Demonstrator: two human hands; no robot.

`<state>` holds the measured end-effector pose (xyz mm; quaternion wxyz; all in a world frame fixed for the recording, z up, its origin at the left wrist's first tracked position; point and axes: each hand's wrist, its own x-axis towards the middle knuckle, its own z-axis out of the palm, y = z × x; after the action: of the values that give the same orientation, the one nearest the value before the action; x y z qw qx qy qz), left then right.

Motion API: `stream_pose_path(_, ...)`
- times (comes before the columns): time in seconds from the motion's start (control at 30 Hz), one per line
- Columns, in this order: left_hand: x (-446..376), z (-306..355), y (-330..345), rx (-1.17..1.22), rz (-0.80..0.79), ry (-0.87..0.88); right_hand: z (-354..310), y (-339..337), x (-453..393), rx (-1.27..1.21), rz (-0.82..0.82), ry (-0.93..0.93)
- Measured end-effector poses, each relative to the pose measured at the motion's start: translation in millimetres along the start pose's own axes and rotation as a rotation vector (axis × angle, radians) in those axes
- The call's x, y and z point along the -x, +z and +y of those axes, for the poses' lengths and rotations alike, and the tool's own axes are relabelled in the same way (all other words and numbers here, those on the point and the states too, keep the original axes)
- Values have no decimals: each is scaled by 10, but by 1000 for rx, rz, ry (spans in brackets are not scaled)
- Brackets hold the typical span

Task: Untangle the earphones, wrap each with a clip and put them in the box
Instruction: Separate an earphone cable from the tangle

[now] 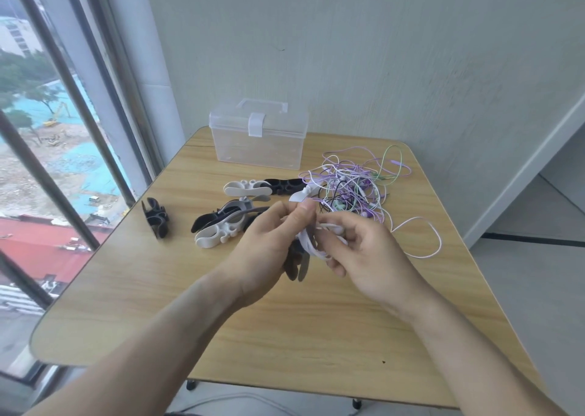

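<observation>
early on: left hand and right hand grasp a white earphone cord mid-frame, winding it; coloured tangle of earphones waits, clear lidded plastic box at upper centre closed.

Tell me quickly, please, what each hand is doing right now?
Left hand: closed, fingers pinching the dark clip and white earphone cable.
Right hand: closed, fingers curled round the coiled white earphone cable.

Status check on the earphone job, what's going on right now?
Both hands, left hand and right hand, gripping a white earphone cord with a dark clip. Box shut. Tangle still waiting.
</observation>
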<state>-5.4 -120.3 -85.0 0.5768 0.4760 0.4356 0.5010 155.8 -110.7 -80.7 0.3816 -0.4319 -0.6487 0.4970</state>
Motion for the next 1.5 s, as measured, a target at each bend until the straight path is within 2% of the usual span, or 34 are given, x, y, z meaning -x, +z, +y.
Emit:
stream_pose_path(0.13,35,17,70,-28,98,65,33,108,-7,-232,62,151)
stream_pose_path(0.3,29,8,106,-62,198,42,41,196,-19,-454,34,360)
stream_pose_path(0.37,53,37,147,-115,190,84,30,179,-17,-446,-20,389)
stream_pose_path(0.47,63,-44,150,-402,151,289,41,197,-17,-403,-95,402)
stream_pose_path(0.53,47,-111,117,-617,158,446,46,229,-19,-459,-120,442)
stream_pose_path(0.67,49,-116,84,-743,137,615,13,279,-10,-618,-167,481)
stream_pose_path(0.73,41,-133,78,-791,113,659,17,289,-21,-654,-105,472)
stream_pose_path(0.83,17,-137,64,-870,84,642,96,286,-55,-542,86,406)
stream_pose_path(0.9,0,-141,22,-839,98,558,144,274,-59,-438,194,369)
stream_pose_path(1.07,-13,-184,-21,-746,185,386,157,220,-77,-192,325,308)
stream_pose_path(1.17,-9,-183,28,-795,324,474,123,235,-87,-18,374,236)
stream_pose_path(1.27,3,-155,73,-873,432,587,90,222,-112,-50,443,181)
stream_pose_path(1.37,9,-155,102,-900,458,648,71,176,-136,-50,469,133)
stream_pose_path(1.5,-18,-197,120,-935,469,680,43,201,-135,68,482,56)
